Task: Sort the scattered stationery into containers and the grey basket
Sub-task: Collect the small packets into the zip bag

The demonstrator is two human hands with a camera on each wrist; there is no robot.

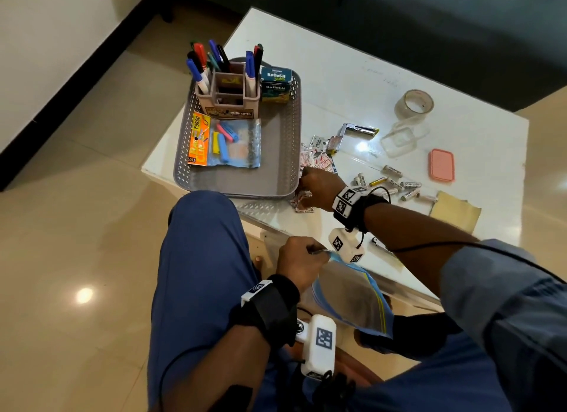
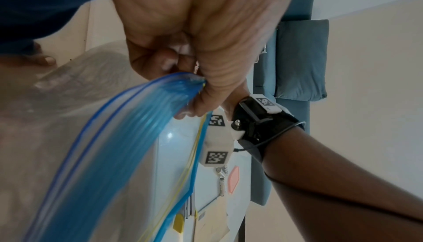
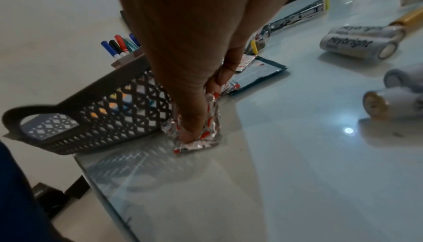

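Note:
My left hand (image 1: 316, 252) pinches the blue zip edge of a clear zip bag (image 1: 346, 301) and holds it below the table's near edge; in the left wrist view the left hand (image 2: 194, 77) grips that bag (image 2: 142, 119) at its corner. My right hand (image 1: 303, 184) reaches down beside the grey basket (image 1: 276, 172) and pinches silver foil sachets with red print (image 1: 302, 201). In the right wrist view, thumb and fingers of the right hand (image 3: 196, 130) clamp the foil sachets (image 3: 213, 137) against the glass next to the basket (image 3: 103, 112).
The basket holds a pen holder (image 1: 227, 95) full of markers, two small boxes (image 1: 274, 84) and a clip packet (image 1: 224, 143). More sachets (image 1: 319, 154), a stapler (image 1: 359, 131), several batteries (image 1: 395, 183), a tape roll (image 1: 414, 103), a clear tub (image 1: 402, 140), a pink lid (image 1: 441, 165) and a yellow cloth (image 1: 455, 210) lie on the white table.

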